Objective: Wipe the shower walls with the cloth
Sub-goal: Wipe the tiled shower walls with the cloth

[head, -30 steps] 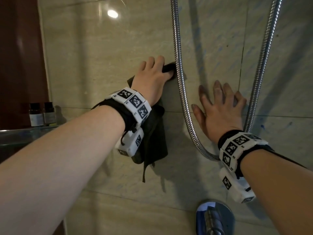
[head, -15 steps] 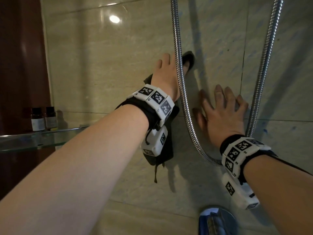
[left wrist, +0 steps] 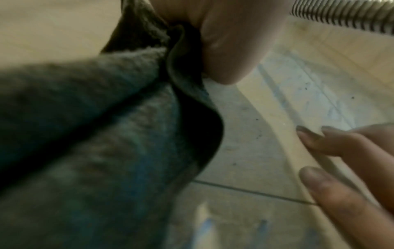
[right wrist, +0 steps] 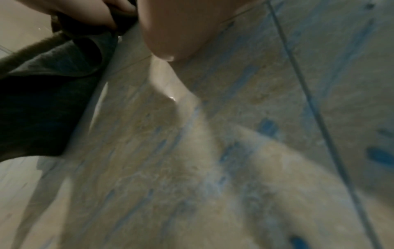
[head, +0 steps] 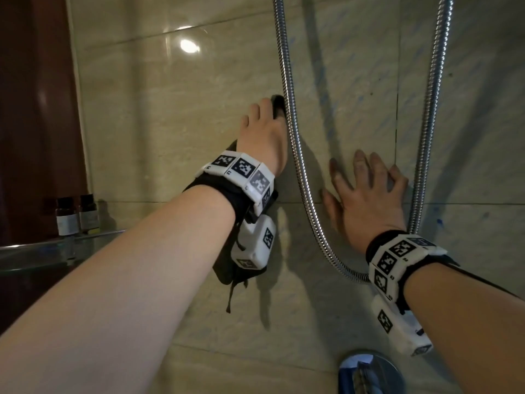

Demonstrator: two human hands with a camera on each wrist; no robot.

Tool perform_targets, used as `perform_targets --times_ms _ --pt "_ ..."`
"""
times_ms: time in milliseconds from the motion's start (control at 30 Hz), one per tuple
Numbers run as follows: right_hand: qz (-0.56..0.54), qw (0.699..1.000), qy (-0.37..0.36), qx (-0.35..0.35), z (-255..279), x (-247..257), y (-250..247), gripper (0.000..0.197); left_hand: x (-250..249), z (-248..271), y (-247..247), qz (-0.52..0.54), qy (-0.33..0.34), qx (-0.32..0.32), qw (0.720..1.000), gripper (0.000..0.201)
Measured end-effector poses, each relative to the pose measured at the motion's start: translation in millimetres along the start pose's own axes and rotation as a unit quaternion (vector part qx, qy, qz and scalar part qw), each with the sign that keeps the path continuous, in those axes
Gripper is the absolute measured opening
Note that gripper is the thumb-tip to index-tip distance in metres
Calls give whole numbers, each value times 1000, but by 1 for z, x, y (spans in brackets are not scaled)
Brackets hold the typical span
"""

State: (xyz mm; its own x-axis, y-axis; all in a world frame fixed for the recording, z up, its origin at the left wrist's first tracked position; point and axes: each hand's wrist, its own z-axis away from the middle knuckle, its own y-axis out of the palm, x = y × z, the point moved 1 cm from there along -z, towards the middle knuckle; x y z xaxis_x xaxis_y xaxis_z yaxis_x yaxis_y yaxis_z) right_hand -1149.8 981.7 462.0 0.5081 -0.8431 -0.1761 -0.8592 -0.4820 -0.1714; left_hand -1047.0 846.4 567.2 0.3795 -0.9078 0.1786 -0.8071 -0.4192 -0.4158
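A dark cloth (head: pixel 227 268) lies against the beige tiled shower wall (head: pixel 170 123) under my left hand (head: pixel 264 135). The hand presses it flat with straight fingers, just left of the metal shower hose (head: pixel 292 137). A cloth edge (head: pixel 277 102) shows past the fingertips and the rest hangs below my wrist. In the left wrist view the cloth (left wrist: pixel 106 134) folds beside my thumb. My right hand (head: pixel 366 194) rests flat on the wall inside the hose loop, fingers spread, holding nothing. Faint blue streaks (right wrist: pixel 266 126) mark the tiles there.
The hose's second strand (head: pixel 429 137) runs down the right side and loops low behind my right wrist. A chrome mixer valve (head: pixel 369 373) sits at the bottom. At left, a glass shelf (head: pixel 42 251) carries two small bottles (head: pixel 66 220) beside a dark wooden panel (head: pixel 34 109).
My left hand has slid the cloth up the wall and closer against the hose. The right hand has stayed flat in the same spot.
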Motion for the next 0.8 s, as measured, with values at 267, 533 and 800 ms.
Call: perform_targets --times_ms 267,533,800 --pt "13 1000 -2 1 0 -2 0 47 -20 -10 2 59 71 69 993 60" --pt "10 1000 -3 14 3 -1 -4 49 10 10 6 -24 139 -22 990 33" --pt "-1 1000 -6 0 2 -2 0 48 14 -17 0 -36 -20 3 999 36"
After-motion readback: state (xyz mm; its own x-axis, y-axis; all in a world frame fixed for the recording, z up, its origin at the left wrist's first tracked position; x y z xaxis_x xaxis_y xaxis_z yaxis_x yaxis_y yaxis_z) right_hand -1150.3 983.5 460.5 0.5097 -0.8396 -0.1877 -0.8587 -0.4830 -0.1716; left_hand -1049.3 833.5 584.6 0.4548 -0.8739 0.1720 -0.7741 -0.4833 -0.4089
